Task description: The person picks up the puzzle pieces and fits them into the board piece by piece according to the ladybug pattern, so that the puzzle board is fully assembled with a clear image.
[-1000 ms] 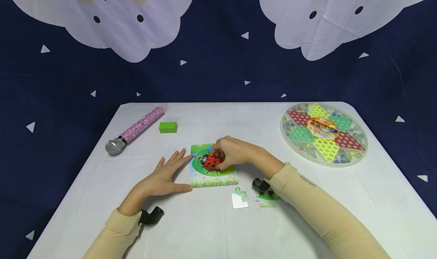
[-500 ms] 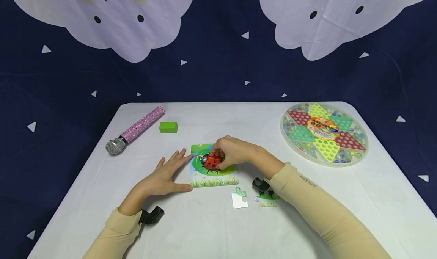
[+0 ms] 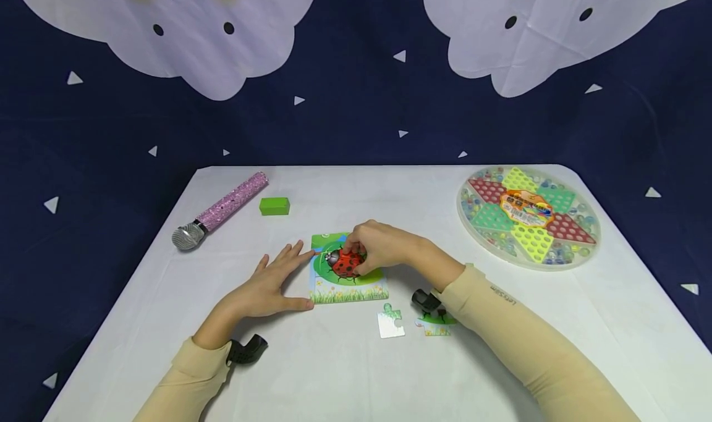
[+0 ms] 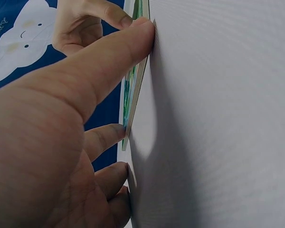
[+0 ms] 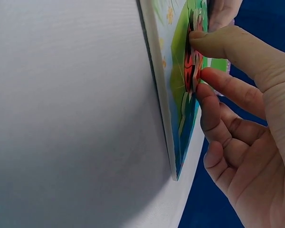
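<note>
A square puzzle board point(image 3: 350, 295) with a ladybug picture and a grassy strip lies mid-table. At its left edge my left hand point(image 3: 272, 285) rests with fingers spread; the thumb point(image 4: 137, 38) and a finger touch the board's side in the left wrist view. My right hand point(image 3: 386, 246) is over the board from the right. In the right wrist view its thumb and index finger pinch a red ladybug puzzle piece point(image 5: 194, 76), which stands slightly proud of the board; its other fingers are curled. The board's upper right part is hidden by this hand.
Two loose jigsaw pieces lie in front: a glossy pale one point(image 3: 390, 323) and a grassy one point(image 3: 436, 328) partly under the right wrist's camera. A pink glittery microphone point(image 3: 222, 212) and a green block point(image 3: 274, 206) lie back left. A round Chinese checkers set point(image 3: 528, 218) with marbles sits back right.
</note>
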A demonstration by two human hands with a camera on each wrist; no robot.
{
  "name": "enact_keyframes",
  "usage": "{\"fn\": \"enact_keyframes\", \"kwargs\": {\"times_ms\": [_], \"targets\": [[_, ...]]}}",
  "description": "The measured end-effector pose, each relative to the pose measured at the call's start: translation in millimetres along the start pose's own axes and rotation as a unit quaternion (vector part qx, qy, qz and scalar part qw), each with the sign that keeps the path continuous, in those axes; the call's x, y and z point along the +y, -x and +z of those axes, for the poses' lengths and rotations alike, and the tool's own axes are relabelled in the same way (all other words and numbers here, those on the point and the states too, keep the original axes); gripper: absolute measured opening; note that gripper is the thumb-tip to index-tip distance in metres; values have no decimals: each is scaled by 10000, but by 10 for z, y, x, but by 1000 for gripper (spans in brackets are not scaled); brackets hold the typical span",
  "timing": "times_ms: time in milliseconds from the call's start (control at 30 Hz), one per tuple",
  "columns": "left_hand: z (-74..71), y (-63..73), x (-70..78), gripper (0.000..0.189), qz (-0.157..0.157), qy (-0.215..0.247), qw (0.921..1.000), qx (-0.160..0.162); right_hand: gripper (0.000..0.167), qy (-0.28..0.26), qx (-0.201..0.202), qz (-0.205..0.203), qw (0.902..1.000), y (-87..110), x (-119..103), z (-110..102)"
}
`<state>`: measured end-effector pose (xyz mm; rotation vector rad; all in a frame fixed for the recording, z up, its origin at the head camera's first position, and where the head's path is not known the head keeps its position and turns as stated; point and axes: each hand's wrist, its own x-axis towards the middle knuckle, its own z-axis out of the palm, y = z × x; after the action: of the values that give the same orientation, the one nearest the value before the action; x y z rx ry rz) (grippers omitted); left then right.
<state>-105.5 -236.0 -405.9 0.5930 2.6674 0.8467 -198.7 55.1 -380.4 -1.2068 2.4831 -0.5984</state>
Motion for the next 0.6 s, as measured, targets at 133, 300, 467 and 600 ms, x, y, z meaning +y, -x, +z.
{"fn": "enact_keyframes", "kwargs": {"times_ms": [133,300,467,600], "targets": [[-4,-1,-3,102,15,26,10000,6,36,-7,13,-8,10000,-2,-17,-4],[-6,-2,-3,102,-15,37,10000,-15,35,-12,37,-27,10000,1,-31,8],[-3,-1,-1,102,-16,34,10000,-10,34,-35,53,-24,10000,1,-39,13],[0,-3,0,102,-36,35,10000,-6,34,-62,59,-44,10000,2,-34,16]]}}
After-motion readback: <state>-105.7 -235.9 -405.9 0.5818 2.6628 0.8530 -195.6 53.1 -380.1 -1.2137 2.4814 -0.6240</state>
